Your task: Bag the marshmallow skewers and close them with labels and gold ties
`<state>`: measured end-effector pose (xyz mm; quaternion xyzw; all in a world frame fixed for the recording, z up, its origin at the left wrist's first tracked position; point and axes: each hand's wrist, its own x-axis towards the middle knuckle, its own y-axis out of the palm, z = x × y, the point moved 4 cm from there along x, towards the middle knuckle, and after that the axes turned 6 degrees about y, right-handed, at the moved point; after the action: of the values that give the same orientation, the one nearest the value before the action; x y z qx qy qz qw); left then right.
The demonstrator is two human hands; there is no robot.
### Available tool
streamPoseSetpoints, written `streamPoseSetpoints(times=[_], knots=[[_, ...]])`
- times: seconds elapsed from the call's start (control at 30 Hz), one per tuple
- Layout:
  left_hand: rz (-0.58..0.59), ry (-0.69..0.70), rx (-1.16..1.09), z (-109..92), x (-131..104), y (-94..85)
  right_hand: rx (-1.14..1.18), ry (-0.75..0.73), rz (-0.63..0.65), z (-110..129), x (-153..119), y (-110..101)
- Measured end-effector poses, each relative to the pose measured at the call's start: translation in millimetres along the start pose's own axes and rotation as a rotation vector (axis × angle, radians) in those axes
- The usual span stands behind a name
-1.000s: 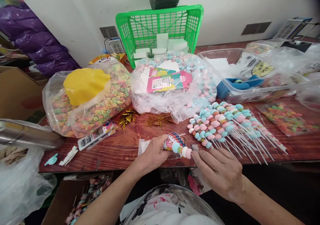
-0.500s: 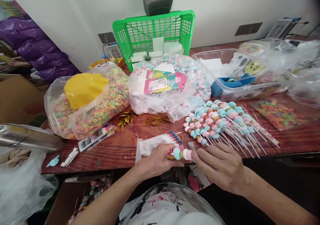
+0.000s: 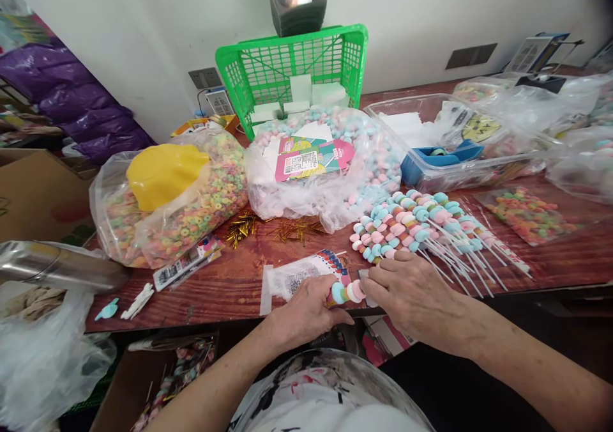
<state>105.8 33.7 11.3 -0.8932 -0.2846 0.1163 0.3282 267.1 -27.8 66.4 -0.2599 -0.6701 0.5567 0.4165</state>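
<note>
Both hands are occupied with a candy skewer (image 3: 345, 293), held roughly level between them above the near edge of the wooden surface (image 3: 230, 294). The left hand (image 3: 305, 307) has its fingers wrapped about one end, covering part of the row. The right hand (image 3: 407, 294) has its fingers pinched on the other, pink end (the stick itself is hidden from view). Blue, green, white and pink pieces show in the gap between the hands.

Just beyond the left hand, a printed packet (image 3: 299, 277) lies flat. Beyond the right hand, a pile of finished skewers (image 3: 407, 224) rests with white sticks pointing towards the near edge. Two bunches of gold ties, one at the left (image 3: 242, 229) and one at the right (image 3: 297, 229), lie in front of a bag of marshmallows (image 3: 380, 173), which carries a printed carton (image 3: 311, 157). Left of it stands a bag of candy rings (image 3: 205, 208) with a yellow bowl (image 3: 165, 173) on top. A green basket (image 3: 292, 48) stands behind, tilted.
</note>
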Motion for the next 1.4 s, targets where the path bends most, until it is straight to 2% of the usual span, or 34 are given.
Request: streamPoseSetpoints(times=[0.1,0.23,0.4,0.5,0.6,0.8,0.97,1.13,1.23,1.4], knots=[[-0.055,-0.008,0.039,4.0,0.7,3.2,-0.039,0.003,0.033,7.2,-3.1,6.0],[-0.097,0.047,0.05,3.7,3.0,6.8,-0.095,0.01,0.035,15.7,-6.3,8.3],[-0.115,0.025,0.091,2.5,3.2,2.8,-0.14,0.0,0.019,23.8,-2.1,-6.1],[-0.115,-0.007,0.103,3.8,1.7,-0.7,-0.119,-0.043,-0.033,30.0,-0.2,-18.9],[-0.119,0.02,0.084,2.2,1.5,-1.4,-0.063,-0.058,-0.067,32.7,-0.3,-22.8],[-0.09,0.089,0.09,-4.5,4.1,3.4,0.025,-0.028,-0.025,29.1,2.2,-9.9],[-0.076,0.095,0.093,-4.5,5.0,8.1,-0.087,-0.025,0.08,30.4,8.8,2.3],[-0.049,0.083,0.086,-8.8,7.2,10.9,-0.157,-0.072,0.11,44.5,19.5,10.1],[-0.061,0.084,-0.022,-11.0,7.2,4.9,-0.057,-0.045,0.127,38.0,25.3,13.6],[-0.028,0.004,-0.277,0.7,6.5,-18.9,0.081,0.011,0.099,2.6,27.0,6.1]])
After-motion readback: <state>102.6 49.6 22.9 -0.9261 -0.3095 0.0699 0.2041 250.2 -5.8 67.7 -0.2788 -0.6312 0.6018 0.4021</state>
